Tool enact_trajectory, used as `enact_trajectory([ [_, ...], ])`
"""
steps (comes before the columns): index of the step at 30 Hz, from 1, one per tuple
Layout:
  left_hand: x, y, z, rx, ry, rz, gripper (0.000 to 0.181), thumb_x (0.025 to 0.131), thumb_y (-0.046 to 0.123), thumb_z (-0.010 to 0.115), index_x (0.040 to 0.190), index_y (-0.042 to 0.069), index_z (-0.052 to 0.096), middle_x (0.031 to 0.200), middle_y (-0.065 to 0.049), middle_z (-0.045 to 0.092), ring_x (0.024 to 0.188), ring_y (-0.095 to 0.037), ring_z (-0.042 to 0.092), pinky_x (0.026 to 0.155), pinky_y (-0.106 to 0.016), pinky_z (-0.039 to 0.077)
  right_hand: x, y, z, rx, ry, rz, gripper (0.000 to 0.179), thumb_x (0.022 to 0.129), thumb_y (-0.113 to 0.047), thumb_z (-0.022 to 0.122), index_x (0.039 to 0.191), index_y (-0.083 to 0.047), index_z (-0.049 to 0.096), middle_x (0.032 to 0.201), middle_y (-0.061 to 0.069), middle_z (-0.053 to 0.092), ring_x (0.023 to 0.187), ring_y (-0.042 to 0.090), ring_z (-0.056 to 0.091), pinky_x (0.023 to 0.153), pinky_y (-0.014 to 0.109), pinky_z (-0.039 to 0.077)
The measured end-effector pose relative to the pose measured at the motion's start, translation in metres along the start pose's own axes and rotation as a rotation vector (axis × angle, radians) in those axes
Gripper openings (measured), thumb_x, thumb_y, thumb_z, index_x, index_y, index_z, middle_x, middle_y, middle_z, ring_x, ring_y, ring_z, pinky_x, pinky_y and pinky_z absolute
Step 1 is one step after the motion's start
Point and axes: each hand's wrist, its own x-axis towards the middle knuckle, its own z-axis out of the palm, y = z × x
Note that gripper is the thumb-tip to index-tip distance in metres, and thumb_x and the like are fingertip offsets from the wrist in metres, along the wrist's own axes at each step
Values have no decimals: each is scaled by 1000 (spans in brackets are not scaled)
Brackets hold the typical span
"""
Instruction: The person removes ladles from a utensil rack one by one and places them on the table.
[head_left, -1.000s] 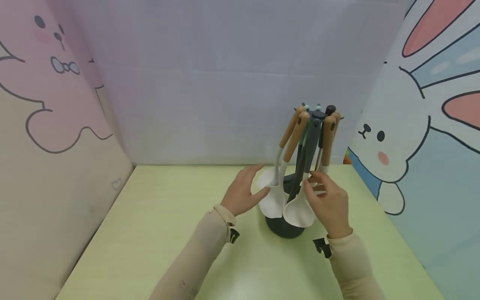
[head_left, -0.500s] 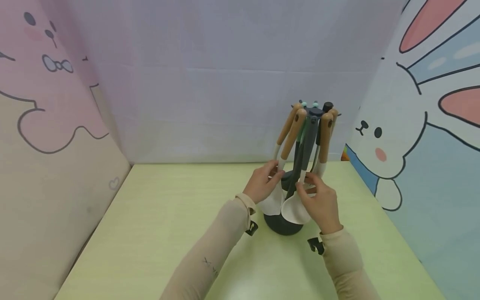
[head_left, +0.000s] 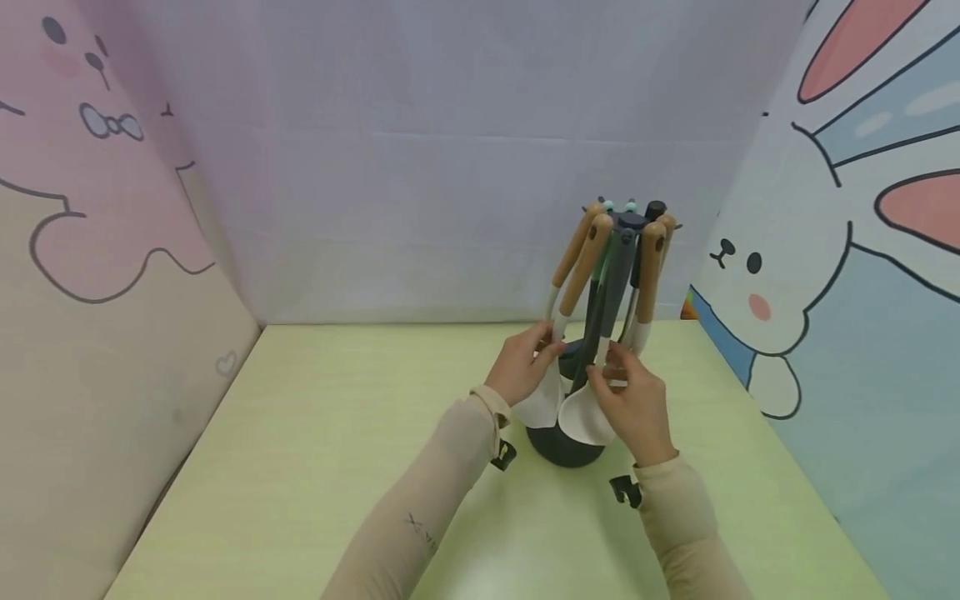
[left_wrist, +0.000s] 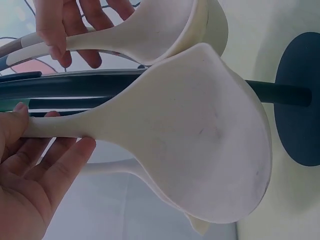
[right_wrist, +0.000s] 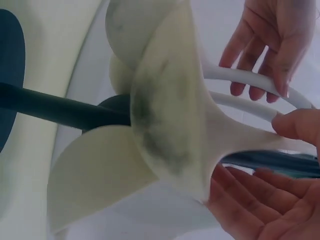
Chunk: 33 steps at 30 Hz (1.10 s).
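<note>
In the head view my left hand (head_left: 517, 368) pinches the white neck of a wooden-handled spatula (head_left: 540, 408). Its broad white head (left_wrist: 195, 135) fills much of the left wrist view. To the right of it, my right hand (head_left: 636, 407) pinches the neck of a white ladle (head_left: 585, 418) with a dark grey handle (head_left: 618, 275). The ladle's bowl (right_wrist: 170, 100) appears side-on in the right wrist view. Both utensils hang by their handle tops from a dark utensil stand (head_left: 566, 452), next to each other. More wooden-handled utensils (head_left: 651, 267) hang around it, partly hidden.
The stand is on a pale yellow-green table (head_left: 360, 417), toward its right back. A pale cloth wall (head_left: 412, 208) rises behind. Cartoon-printed panels, a rabbit (head_left: 795, 275) among them, flank both sides.
My left hand has moved right from beside the stand and taken hold of the spatula's neck. My right hand keeps its pinch on the ladle, shifting slightly left.
</note>
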Motion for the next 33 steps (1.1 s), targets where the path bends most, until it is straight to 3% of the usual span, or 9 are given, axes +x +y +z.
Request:
enact_trajectory([
  [4,0,1,-2,10,12,-5,16,103,16,56,112,3,62,104,-11,69,102,-26,68,87,-35,54,6,-3,6,-72,-33,25,51,91,-10,68,132,16,51,104,32,67,81,40,70,68,54,57],
  [10,0,4,-8,5,20,-7,16,103,16,56,110,3,63,103,-10,70,102,-25,68,87,-35,54,20,-6,10,-159,-39,17,31,91,-13,65,106,13,59,78,28,65,64,41,66,56,55,51],
  [17,-3,10,-19,-9,40,-1,18,104,18,55,113,4,63,103,-8,72,100,-23,68,84,-37,54,24,-4,10,-171,-64,74,41,92,-13,63,121,14,54,91,33,67,73,44,69,63,57,54],
  [27,-10,20,-61,0,113,25,18,102,22,59,105,5,63,97,-7,71,89,-20,69,73,-31,55,27,-3,9,-175,-107,107,44,94,-16,61,125,14,51,99,35,67,79,44,70,70,58,54],
  [33,-21,2,-99,55,156,-57,20,101,20,60,109,3,65,96,-13,71,84,-22,68,70,-34,58,26,-2,7,-174,-129,116,44,95,-16,59,126,14,50,101,36,66,82,45,70,72,58,54],
])
